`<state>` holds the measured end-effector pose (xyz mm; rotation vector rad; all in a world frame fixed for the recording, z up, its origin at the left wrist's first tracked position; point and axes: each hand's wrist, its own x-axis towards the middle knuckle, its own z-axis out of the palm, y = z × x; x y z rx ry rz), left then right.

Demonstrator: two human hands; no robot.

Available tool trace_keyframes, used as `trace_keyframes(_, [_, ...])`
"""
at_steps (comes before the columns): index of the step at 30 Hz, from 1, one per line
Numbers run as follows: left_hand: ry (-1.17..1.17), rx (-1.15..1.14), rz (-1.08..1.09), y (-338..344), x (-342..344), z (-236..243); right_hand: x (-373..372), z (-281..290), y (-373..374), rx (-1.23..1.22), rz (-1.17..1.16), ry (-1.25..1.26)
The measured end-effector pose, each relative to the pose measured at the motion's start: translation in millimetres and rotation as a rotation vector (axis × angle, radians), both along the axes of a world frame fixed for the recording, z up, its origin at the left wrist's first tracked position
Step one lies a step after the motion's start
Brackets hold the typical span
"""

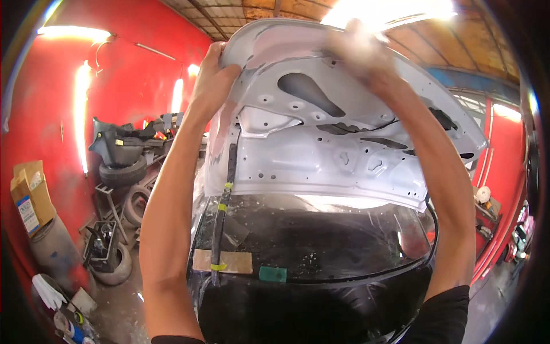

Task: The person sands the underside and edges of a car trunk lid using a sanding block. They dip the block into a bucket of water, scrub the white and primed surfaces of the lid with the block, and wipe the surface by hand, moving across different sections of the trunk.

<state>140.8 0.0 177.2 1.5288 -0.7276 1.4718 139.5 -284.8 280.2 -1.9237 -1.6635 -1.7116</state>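
Note:
A pale grey-white car trunk lid [275, 166] stands raised in front of me, its inner side with cut-outs and small holes facing me. Pinkish and grey sanded-looking patches [281, 49] run along its upper left part. My left hand [215, 77] grips the lid's upper left edge, thumb on the near face, the other fingers partly hidden behind it. At the top edge, right of the middle, my right hand [364, 54] is smeared by motion; its fingers and anything in them cannot be made out. A dark strut [219, 232] wrapped with yellow tape runs up to the lid's left side.
Below the lid lies dark, dusty glass [338, 229] above black bodywork [309, 312]. A cardboard strip [238, 262] and a green piece [273, 274] rest there. To the left are tires [123, 172], a cardboard box [34, 195] and a grey drum [60, 246] by a red wall [132, 80].

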Motion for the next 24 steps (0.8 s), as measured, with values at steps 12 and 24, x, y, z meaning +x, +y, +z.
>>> trace_keyframes(12, [0.117, -0.038, -0.072, -2.2, -10.8, -1.8, -5.0, -9.7, 20.0, 0.085, -0.037, -0.144])
trace_keyframes(24, [0.127, -0.026, 0.035, -3.8, -7.9, -2.3, -27.8, -11.6, 44.2, 0.059, -0.017, -0.171])
